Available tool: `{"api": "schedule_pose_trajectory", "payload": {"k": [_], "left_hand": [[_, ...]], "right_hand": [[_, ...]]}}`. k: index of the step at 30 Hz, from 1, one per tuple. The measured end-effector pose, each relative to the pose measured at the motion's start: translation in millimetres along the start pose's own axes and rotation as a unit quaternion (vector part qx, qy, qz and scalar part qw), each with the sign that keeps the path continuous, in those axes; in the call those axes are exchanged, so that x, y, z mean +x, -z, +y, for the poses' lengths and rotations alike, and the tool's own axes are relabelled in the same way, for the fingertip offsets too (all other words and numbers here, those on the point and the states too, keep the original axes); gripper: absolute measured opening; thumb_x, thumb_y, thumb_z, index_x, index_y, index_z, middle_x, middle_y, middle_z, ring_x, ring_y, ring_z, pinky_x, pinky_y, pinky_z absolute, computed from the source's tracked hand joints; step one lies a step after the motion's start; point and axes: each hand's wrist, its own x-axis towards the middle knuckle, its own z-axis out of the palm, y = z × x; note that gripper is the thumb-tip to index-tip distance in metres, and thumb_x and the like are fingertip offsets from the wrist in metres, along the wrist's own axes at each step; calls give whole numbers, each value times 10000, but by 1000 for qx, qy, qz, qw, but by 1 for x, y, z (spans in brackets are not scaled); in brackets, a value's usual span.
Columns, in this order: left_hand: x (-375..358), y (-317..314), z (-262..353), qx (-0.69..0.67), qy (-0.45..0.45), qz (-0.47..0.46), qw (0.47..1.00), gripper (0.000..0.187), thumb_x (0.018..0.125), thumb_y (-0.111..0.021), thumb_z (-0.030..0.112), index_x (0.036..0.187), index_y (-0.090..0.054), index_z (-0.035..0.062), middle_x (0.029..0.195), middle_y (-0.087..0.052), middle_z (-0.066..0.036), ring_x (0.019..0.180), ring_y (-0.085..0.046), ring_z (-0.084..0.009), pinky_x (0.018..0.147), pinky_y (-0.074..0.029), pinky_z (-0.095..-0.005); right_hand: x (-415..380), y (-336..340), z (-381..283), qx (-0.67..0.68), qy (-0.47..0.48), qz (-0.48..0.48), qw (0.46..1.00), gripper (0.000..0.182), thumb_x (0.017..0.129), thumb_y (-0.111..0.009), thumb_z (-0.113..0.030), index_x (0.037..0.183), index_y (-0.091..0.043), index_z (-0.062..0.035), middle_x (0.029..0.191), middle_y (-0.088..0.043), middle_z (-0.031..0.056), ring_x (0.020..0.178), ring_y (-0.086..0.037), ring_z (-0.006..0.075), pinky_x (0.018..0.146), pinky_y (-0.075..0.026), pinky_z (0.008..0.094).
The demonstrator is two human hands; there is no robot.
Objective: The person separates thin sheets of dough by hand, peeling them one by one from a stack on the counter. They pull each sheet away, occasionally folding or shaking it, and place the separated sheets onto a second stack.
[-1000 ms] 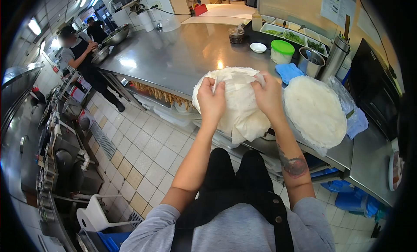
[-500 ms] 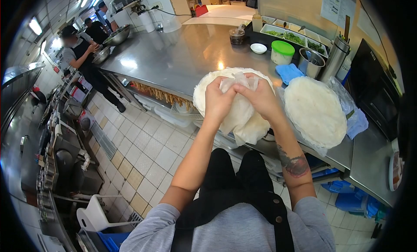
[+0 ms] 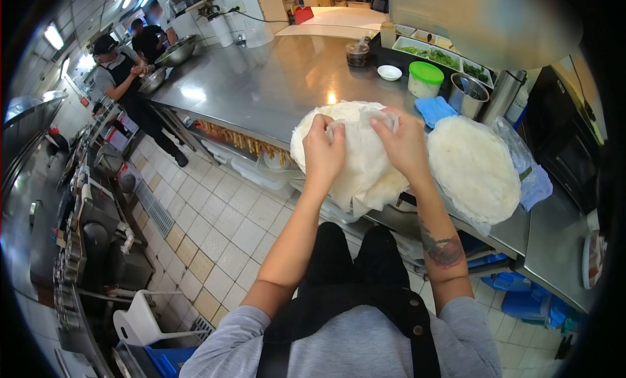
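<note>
My left hand [image 3: 324, 151] and my right hand [image 3: 403, 145] each pinch the gathered upper edge of a thin, translucent dough wrapper [image 3: 358, 153]. The sheet hangs in loose folds between them, its lower end crumpled near the table's front edge. Beneath it lies a round stack of white dough wrappers [image 3: 301, 135], partly hidden by my hands and the held sheet. A second round stack of wrappers [image 3: 473, 173] rests on plastic film to the right of my right hand.
Behind the stacks are a blue cloth [image 3: 435, 111], a green-lidded tub [image 3: 425, 78], a white dish [image 3: 389, 72] and a metal pot [image 3: 467, 94]. Trays of greens [image 3: 437, 57] stand farther back. A co-worker [image 3: 120, 78] stands by metal bowls [image 3: 176, 53] at the far left.
My hands have moved apart, spreading the held wrapper wider between them. At the upper right, a blurred shape now covers the wall papers.
</note>
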Motion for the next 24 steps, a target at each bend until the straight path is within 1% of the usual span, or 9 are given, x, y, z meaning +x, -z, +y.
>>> {"api": "schedule_pose_trajectory", "payload": {"k": [2, 5, 8, 11, 14, 16, 19, 20, 24], "left_hand": [[3, -8, -25, -125, 76, -43, 988, 149, 838, -653, 103, 894, -559, 2, 795, -653, -137, 665, -639, -237, 562, -474, -374], [-1, 0, 5, -309, 216, -102, 921, 205, 848, -683, 113, 965, -556, 3, 842, -643, -78, 721, -612, -137, 587, -497, -299], [-4, -3, 17, -334, 217, -136, 907, 255, 853, -687, 95, 1042, -542, 6, 870, -637, -78, 746, -620, -125, 623, -521, -267], [-1, -6, 21, -391, 206, -177, 879, 277, 854, -677, 64, 1079, -534, -11, 906, -634, -81, 803, -627, -126, 686, -531, -268], [6, -16, 45, -458, 177, -155, 857, 287, 873, -654, 66, 1123, -527, 2, 995, -628, -87, 884, -629, -137, 729, -530, -279], [13, -19, 70, -535, 181, -134, 814, 279, 882, -633, 60, 1132, -518, 10, 1034, -619, -84, 925, -622, -143, 751, -530, -290], [18, -22, 72, -600, 147, -125, 776, 294, 889, -616, 72, 1157, -501, 30, 1089, -607, -78, 974, -620, -164, 809, -532, -327], [18, -22, 65, -613, 130, -124, 769, 303, 890, -613, 80, 1167, -495, 39, 1107, -604, -75, 988, -621, -174, 833, -533, -343], [-16, -19, 5, -518, 190, -91, 829, 292, 876, -616, 45, 1137, -490, 10, 1048, -612, -91, 918, -620, -150, 762, -528, -295]], "right_hand": [[1, -3, 5, 16, -7, -18, 1000, 296, 820, -681, -206, 1007, -646, 21, 714, -629, 157, 643, -600, 217, 629, -467, 348], [4, -19, 31, 135, -6, 2, 991, 299, 843, -665, -217, 1030, -631, 14, 738, -633, 157, 669, -610, 228, 654, -473, 337], [6, -16, 21, 190, 8, -29, 981, 270, 868, -640, -220, 1024, -628, 0, 779, -640, 156, 687, -614, 228, 680, -479, 331], [19, 9, -15, 32, 110, -32, 993, 224, 874, -627, -206, 995, -627, -18, 820, -655, 167, 709, -639, 263, 683, -485, 330], [56, 31, -48, -47, 240, 16, 969, 202, 846, -643, -190, 989, -630, -48, 866, -669, 178, 757, -658, 325, 675, -498, 359], [70, 45, -84, -113, 303, 39, 946, 199, 830, -652, -187, 984, -632, -63, 876, -672, 180, 776, -657, 349, 672, -505, 375], [60, 40, -105, -52, 278, -32, 959, 192, 816, -662, -194, 969, -644, -80, 842, -668, 175, 742, -653, 345, 661, -502, 394], [57, 31, -95, -28, 308, -35, 950, 184, 815, -663, -202, 939, -648, -67, 815, -660, 176, 708, -640, 346, 646, -492, 395], [34, 19, -32, -84, 194, -193, 958, 209, 813, -659, -203, 928, -646, -29, 794, -654, 176, 708, -630, 330, 660, -483, 372]]}}
